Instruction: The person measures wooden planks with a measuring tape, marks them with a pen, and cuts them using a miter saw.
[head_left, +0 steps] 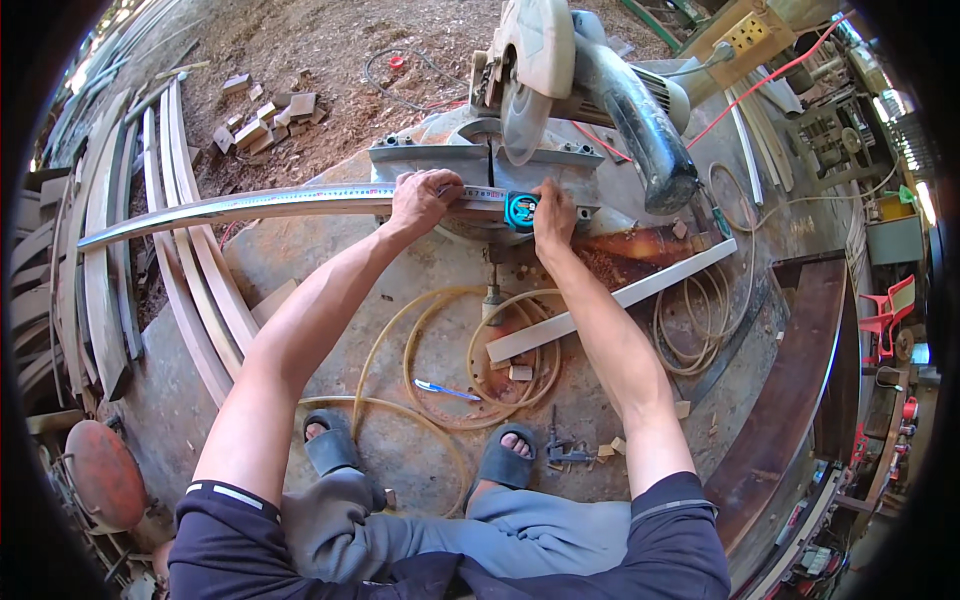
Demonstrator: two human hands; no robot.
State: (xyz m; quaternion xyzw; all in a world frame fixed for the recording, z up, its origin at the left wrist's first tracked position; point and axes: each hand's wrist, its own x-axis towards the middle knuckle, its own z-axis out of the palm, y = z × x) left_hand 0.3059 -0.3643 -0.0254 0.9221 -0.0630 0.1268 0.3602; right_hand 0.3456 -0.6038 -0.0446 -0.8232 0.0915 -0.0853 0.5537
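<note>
A teal tape measure [521, 210] sits at the front of the miter saw [540, 90], with my right hand [555, 213] closed around the right side of its case. Its marked blade [330, 192] is drawn out far to the left. Under and along the blade runs a long wooden strip [270, 211], lying across the saw's base. My left hand [420, 200] is closed over strip and blade, left of the case, its fingers curled; a small dark thing by the fingertips is too small to name. The round saw blade stands just behind both hands, its black handle [668, 180] to the right.
Long boards [180, 180] lie at the left. Offcuts [275, 122] are heaped on sawdust behind. A coiled hose [415, 340], a pale strip [615, 300], a blue pen [447, 390] and a dark tool [568, 452] lie near my feet. A brown beam [780, 400] runs along the right.
</note>
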